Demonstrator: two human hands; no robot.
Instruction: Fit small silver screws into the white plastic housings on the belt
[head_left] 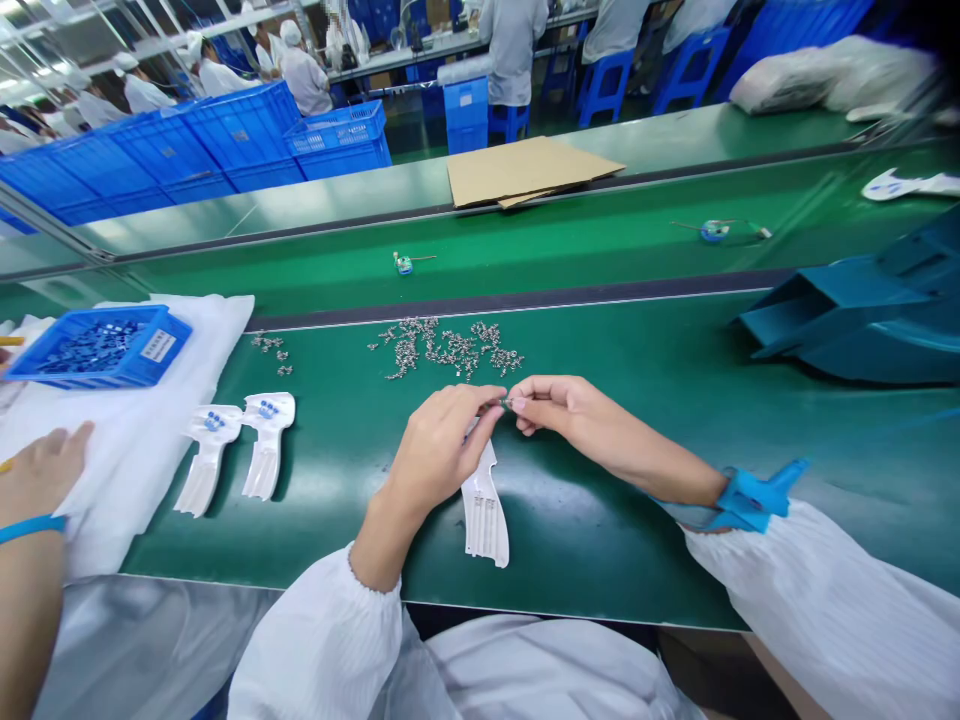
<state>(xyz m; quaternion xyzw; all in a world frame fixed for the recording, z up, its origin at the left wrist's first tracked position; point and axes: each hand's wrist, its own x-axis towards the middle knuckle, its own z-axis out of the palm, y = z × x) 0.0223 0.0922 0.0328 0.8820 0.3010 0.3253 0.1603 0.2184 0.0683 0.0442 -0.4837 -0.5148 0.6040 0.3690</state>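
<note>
My left hand and my right hand meet over the green table, fingertips pinched on a tiny part between them. Its kind is too small to make out. Below my left hand lies a white plastic shell, its upper end partly covered by the fingers. Just beyond both hands, small silvery metal pieces are scattered in a loose heap. Two more white shells with blue bits in their heads lie to the left.
A blue bin of small blue parts stands on white sheeting at left, near a co-worker's hand. Behind runs a green belt carrying a small wired part. Cardboard lies beyond; a teal holder stands right.
</note>
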